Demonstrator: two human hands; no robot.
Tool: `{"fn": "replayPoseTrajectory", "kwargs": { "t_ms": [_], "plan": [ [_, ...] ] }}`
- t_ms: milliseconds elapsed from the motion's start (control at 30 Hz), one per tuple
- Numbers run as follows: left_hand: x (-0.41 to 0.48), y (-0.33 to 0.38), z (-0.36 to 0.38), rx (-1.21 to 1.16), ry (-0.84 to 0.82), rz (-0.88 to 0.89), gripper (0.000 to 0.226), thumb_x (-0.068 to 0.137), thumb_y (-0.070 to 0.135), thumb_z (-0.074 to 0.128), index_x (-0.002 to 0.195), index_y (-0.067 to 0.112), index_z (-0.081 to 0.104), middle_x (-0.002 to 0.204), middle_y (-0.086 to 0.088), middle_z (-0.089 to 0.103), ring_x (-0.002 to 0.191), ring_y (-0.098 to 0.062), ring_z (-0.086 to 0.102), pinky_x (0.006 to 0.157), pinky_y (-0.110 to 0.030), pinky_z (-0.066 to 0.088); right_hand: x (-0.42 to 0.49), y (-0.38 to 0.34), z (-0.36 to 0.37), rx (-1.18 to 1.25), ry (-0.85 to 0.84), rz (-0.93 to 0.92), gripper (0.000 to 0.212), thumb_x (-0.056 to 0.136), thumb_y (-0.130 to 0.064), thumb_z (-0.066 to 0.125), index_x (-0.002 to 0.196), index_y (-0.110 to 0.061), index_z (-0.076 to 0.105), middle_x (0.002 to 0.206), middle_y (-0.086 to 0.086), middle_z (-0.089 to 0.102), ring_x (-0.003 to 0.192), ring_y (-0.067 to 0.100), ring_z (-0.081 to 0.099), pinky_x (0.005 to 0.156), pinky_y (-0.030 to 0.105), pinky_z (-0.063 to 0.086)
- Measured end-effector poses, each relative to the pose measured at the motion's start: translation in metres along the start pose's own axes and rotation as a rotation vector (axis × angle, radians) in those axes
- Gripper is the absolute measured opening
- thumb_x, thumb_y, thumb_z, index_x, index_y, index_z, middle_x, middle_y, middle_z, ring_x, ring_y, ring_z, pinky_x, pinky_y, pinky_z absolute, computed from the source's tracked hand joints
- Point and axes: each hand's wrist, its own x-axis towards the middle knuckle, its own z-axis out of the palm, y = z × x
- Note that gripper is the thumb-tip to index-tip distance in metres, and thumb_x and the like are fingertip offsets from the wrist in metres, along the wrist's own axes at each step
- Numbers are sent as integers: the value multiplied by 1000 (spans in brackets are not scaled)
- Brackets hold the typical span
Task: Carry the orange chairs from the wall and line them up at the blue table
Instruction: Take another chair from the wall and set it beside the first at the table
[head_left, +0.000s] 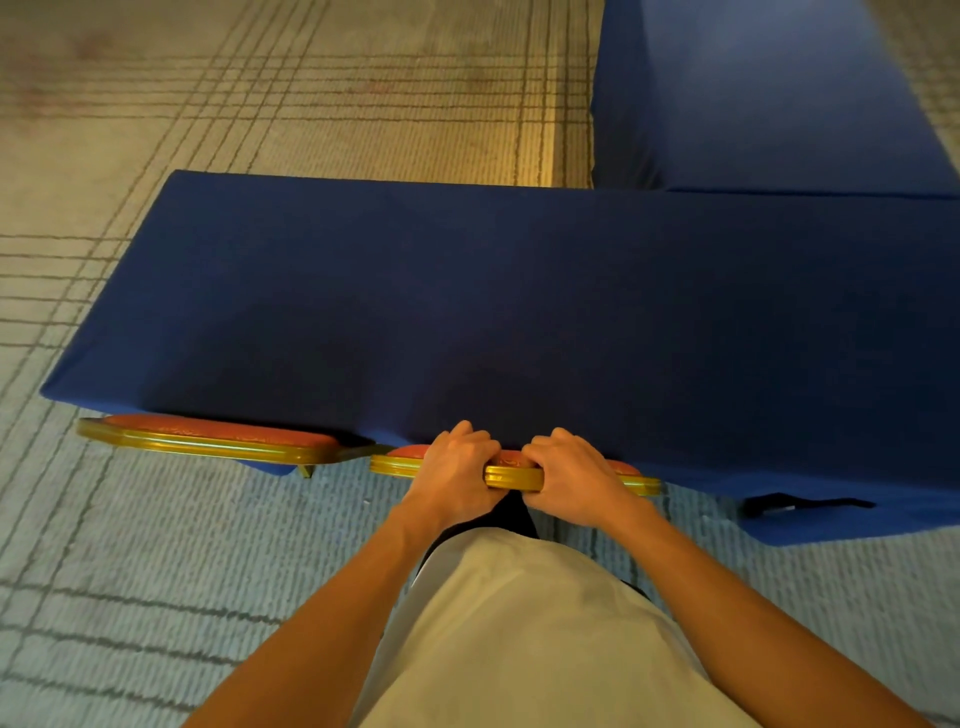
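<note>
Both my left hand (457, 470) and right hand (574, 480) grip the orange chair (514, 477), tucked at the blue table's (519, 312) near edge; a crooked shove could bump the neighbouring chair (208, 440) just left.
</note>
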Motion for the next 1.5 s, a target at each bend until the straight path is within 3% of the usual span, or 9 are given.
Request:
{"fn": "replayPoseTrajectory", "kwargs": {
  "t_ms": [133,233,500,733,900,1067,1233,1400,1500],
  "plan": [
    [-4,-3,12,10,-80,-44,21,87,45,68,82,27,59,83,15,49,84,-12,41,73,-31,36,-3,4,14,104,-52,48,21,78,-34,71,79,-34,51,84,-12,51,85,14,45,70,30,39],
    [-3,-3,12,-2,-71,-48,22,87,43,69,79,27,56,81,14,49,84,-15,43,72,-32,35,-1,8,14,102,-39,41,15,79,-33,71,83,-30,57,85,-11,54,85,15,46,73,32,41],
    [4,-2,3,-41,-59,-66,26,88,43,72,79,28,53,81,13,50,85,-13,41,73,-30,34,1,7,6,8,27,8,16,82,-33,68,78,-31,53,80,-11,54,84,15,45,62,25,27],
    [-5,-11,8,-9,-47,-64,31,86,54,71,82,31,50,83,15,47,84,-11,41,74,-29,29,2,5,12,66,-21,29,16,81,-41,72,89,-34,59,87,-12,56,86,12,47,69,26,38],
    [-10,-16,5,-55,-75,-79,36,80,57,75,88,33,51,89,16,49,88,-10,39,78,-30,34,6,5,5,27,-78,-18,25,79,-51,70,89,-35,52,87,-13,52,86,11,46,67,26,35],
    [-20,-23,-2,-183,-68,-75,40,76,51,82,102,26,67,99,12,53,93,-12,47,82,-31,44,6,-3,-6,115,-131,0,32,81,-61,64,101,-37,62,92,-16,55,89,6,50,73,31,49],
    [-27,-22,-19,-465,-13,-185,29,85,38,80,106,26,65,110,13,53,95,-5,59,83,-24,50,5,-14,-15,218,-57,14,18,94,-44,56,106,-35,65,97,-18,57,97,5,56,78,30,50],
    [-51,-30,-36,-480,50,-206,21,92,36,67,112,27,63,113,14,54,102,-5,57,90,-32,51,18,-41,-23,278,-24,-9,15,95,-40,55,103,-37,66,102,-19,61,95,2,58,81,34,54],
    [-72,-43,-48,-497,123,-230,24,93,35,63,116,27,63,114,16,54,107,-5,56,90,-29,50,26,-68,-20,299,-8,-47,15,95,-38,55,104,-36,66,103,-18,61,95,3,57,82,35,54]
  ]
}}
